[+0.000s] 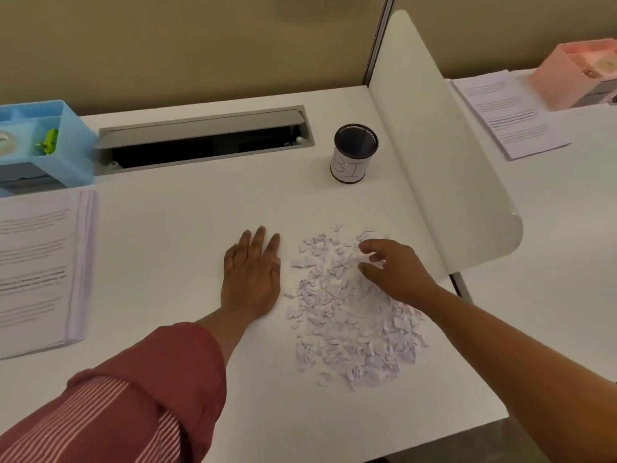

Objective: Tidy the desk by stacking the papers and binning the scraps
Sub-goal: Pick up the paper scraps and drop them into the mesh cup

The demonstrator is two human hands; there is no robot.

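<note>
A wide pile of torn white paper scraps (347,315) lies on the white desk (187,235), right of centre. My left hand (252,275) rests flat on the desk just left of the pile, fingers straight. My right hand (394,272) hovers over the pile's far end, fingers and thumb curled around a few scraps. A small black mesh cup (354,153) with a white label marked "BI" stands upright at the back, beyond the pile. A stack of printed papers (40,265) lies at the desk's left edge.
A blue desk organiser (43,152) sits back left, beside an open cable slot (207,138). A curved white divider (444,155) bounds the desk on the right. Beyond it lie another paper stack (507,111) and a pink organiser (577,71).
</note>
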